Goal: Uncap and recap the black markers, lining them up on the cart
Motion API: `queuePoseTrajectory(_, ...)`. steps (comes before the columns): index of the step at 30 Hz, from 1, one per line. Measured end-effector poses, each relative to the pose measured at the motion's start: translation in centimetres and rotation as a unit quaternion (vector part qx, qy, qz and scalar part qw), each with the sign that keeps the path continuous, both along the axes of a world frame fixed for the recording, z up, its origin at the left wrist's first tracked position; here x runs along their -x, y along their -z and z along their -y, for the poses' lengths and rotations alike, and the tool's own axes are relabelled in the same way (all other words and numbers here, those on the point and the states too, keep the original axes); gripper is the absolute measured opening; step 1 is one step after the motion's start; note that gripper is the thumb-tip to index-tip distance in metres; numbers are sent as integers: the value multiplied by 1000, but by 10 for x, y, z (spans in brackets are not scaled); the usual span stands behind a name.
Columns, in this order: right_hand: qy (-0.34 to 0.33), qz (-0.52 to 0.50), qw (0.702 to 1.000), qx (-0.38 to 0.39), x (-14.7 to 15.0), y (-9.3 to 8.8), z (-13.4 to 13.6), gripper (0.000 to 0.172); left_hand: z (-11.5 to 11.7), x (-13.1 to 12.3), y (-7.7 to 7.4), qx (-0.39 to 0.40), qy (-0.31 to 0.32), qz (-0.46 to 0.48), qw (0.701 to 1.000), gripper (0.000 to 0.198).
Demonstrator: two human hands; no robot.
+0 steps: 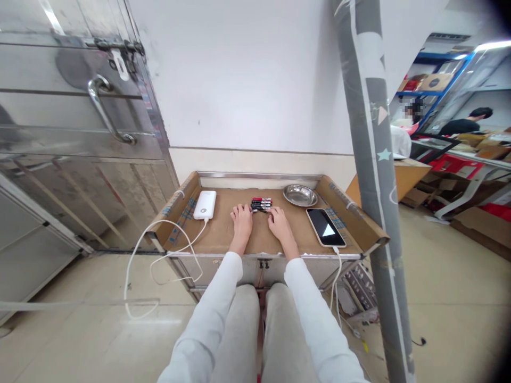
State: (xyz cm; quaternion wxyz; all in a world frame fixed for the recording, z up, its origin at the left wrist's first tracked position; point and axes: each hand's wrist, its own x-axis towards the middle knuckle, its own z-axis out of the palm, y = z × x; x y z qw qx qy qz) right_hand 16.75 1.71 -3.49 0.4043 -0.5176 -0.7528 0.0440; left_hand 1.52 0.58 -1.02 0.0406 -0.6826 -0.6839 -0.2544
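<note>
Several markers point(261, 202), one red and the others black with pale print, lie side by side in a small row on the cardboard. The nearest black marker point(261, 211) lies slightly askew between my hands. My left hand point(241, 219) rests palm down with its fingers a little apart, its fingertips at the left ends of the near markers. At the other side, my right hand point(279, 222) has its fingers closed at the right end of the nearest marker; its fingertips are small and partly hidden.
Brown cardboard point(223, 242) with raised sides covers the cabinet top. A white power bank point(205, 205) with a cable lies left. To the right are a steel bowl point(300, 196) and a plugged-in phone point(326, 227). A wrapped grey pole point(373, 159) stands right; people sit beyond.
</note>
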Motion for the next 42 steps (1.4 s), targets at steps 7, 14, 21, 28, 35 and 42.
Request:
queuePoseTrajectory(7, 4, 8, 1000, 5, 0, 0, -1, 36, 0, -1, 1, -14, 7, -18, 1000, 28)
queuePoseTrajectory(14, 2, -4, 1000, 4, 0, 1, 0, 32, -1, -2, 1, -1, 34, -17, 999, 29)
queuePoseTrajectory(21, 5, -1, 1000, 14, -2, 3, -1, 27, -1, -2, 0, 6, 50, -14, 999, 27)
queuePoseTrajectory(28, 0, -1, 1000, 5, -2, 4, -3, 28, -4, -1, 3, 16, 83, -4, 996, 22)
queuePoseTrajectory(35, 3, 2, 1000, 15, -4, 4, -4, 28, -5, 0, 4, 17, 92, 5, 996, 20)
queuePoseTrajectory(42, 2, 18, 1000, 10, -2, 3, -4, 27, -5, -1, 3, 17, 91, 14, 996, 19)
